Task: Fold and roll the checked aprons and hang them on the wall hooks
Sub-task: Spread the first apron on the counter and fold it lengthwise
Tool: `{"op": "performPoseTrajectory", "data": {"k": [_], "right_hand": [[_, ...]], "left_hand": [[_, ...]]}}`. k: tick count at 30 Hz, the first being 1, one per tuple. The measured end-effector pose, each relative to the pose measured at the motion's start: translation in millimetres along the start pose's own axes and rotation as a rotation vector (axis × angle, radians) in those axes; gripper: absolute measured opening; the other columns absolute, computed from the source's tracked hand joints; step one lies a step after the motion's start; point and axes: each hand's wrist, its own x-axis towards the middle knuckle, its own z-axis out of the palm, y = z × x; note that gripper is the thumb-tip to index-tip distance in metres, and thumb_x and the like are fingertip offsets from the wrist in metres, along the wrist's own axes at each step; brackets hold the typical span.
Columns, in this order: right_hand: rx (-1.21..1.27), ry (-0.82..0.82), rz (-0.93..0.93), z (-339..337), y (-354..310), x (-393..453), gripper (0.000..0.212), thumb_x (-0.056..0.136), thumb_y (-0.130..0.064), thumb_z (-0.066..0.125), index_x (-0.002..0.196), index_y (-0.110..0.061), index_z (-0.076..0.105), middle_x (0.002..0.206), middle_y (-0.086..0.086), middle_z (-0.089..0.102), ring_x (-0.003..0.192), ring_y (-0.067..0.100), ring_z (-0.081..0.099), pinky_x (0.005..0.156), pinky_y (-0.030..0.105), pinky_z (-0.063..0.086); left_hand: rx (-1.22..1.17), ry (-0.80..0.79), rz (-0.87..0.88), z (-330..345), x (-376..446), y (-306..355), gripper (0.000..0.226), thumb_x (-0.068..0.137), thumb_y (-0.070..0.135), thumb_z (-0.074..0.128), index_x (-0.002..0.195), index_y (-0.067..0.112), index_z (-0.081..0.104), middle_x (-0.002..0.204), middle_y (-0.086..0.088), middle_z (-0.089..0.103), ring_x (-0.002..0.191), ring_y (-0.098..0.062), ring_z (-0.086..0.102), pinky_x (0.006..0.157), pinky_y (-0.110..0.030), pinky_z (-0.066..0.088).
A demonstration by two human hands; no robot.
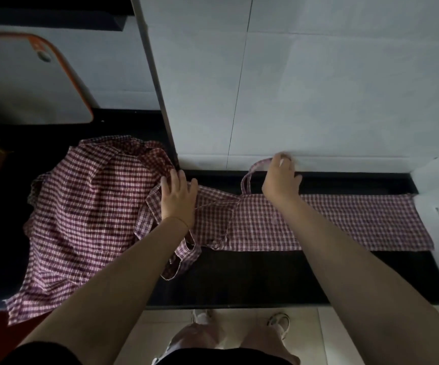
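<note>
- Red-and-white checked folded apron lies as a long flat strip across the black desk, running from the middle out to the right, close to the wall.
- its neck strap loops up off the strip toward the wall, and the right hand has curled fingers pinching the top of that loop.
- left hand lies flat with fingers spread, pressing down on the left end of the strip, not gripping anything.
- a second apron, same check, sits crumpled in a heap on the left of the desk, one corner hanging over the front edge, touching the folded one.
- white tiled wall right behind.
- white cutting board with an orange rim is leaning up at far left.
- feet in pale shoes on the floor tiles below.
</note>
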Motion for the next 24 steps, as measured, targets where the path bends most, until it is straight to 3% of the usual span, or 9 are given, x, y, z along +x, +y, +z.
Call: {"op": "performPoseTrajectory", "data": {"k": [2,4,6,8,11,15,20,24], "right_hand": [[-0.103,-0.064,-0.035,12,5,-8,0.078,0.090,-0.011,0.064,0.153,-0.015,0.017,0.154,0.027,0.022,0.142,0.041,0.026,0.108,0.055,0.033],[-0.123,-0.062,-0.109,27,14,-12,0.057,0.092,-0.013,0.061,0.142,-0.014,0.036,0.142,0.022,0.039,0.128,0.038,0.043,0.100,0.050,0.042],[-0.057,-0.183,-0.143,40,22,-12,0.031,0.095,-0.016,0.055,0.126,-0.009,0.052,0.124,0.016,0.052,0.108,0.030,0.056,0.090,0.042,0.051],[-0.027,-0.308,-0.135,48,27,-13,0.030,0.097,-0.019,0.052,0.124,-0.009,0.056,0.119,0.013,0.055,0.102,0.026,0.057,0.089,0.039,0.053],[-0.011,-0.344,-0.133,57,35,-13,0.050,0.095,-0.023,0.055,0.143,-0.017,0.044,0.136,0.011,0.048,0.121,0.028,0.050,0.100,0.041,0.047],[-0.092,-0.380,-0.184,63,48,-8,0.062,0.093,-0.030,0.059,0.150,-0.025,0.035,0.153,0.004,0.036,0.140,0.029,0.033,0.112,0.051,0.033],[-0.119,-0.359,-0.160,57,89,8,0.062,0.095,-0.036,0.057,0.151,-0.028,0.031,0.157,0.002,0.032,0.144,0.030,0.027,0.116,0.054,0.024],[-0.186,-0.401,-0.184,49,124,20,0.064,0.097,-0.034,0.052,0.155,-0.031,0.023,0.162,0.002,0.025,0.146,0.032,0.023,0.117,0.054,0.020]], "left_hand": [[-0.001,-0.036,0.008,-1,6,-3,0.090,0.092,0.040,0.060,0.157,0.018,0.002,0.163,-0.022,0.005,0.150,-0.041,0.001,0.120,-0.058,0.004],[-0.026,-0.090,0.011,-2,12,-7,0.090,0.090,0.044,0.063,0.157,0.019,0.008,0.161,-0.020,0.014,0.150,-0.039,0.009,0.120,-0.058,0.007],[-0.021,-0.114,0.012,-3,16,-8,0.089,0.087,0.050,0.064,0.155,0.019,0.014,0.160,-0.019,0.018,0.149,-0.038,0.012,0.119,-0.059,0.009],[-0.035,-0.054,0.063,-6,17,-2,0.083,0.086,0.053,0.064,0.151,0.020,0.022,0.159,-0.018,0.019,0.148,-0.037,0.013,0.118,-0.058,0.010],[-0.183,0.064,0.284,-17,18,27,0.064,0.086,0.046,0.063,0.141,0.024,0.040,0.150,-0.009,0.033,0.140,-0.029,0.027,0.116,-0.049,0.022],[-0.257,-0.041,0.510,-25,19,80,0.065,0.089,0.039,0.060,0.148,0.028,0.037,0.154,-0.004,0.031,0.138,-0.025,0.031,0.114,-0.045,0.029],[-0.195,-0.242,0.456,-15,28,110,0.078,0.092,0.048,0.060,0.156,0.031,0.020,0.165,-0.003,0.007,0.147,-0.032,0.022,0.115,-0.052,0.027],[-0.228,-0.320,0.337,-16,34,132,0.088,0.088,0.059,0.060,0.157,0.031,0.013,0.164,-0.005,0.010,0.146,-0.036,0.019,0.113,-0.055,0.030]]}}
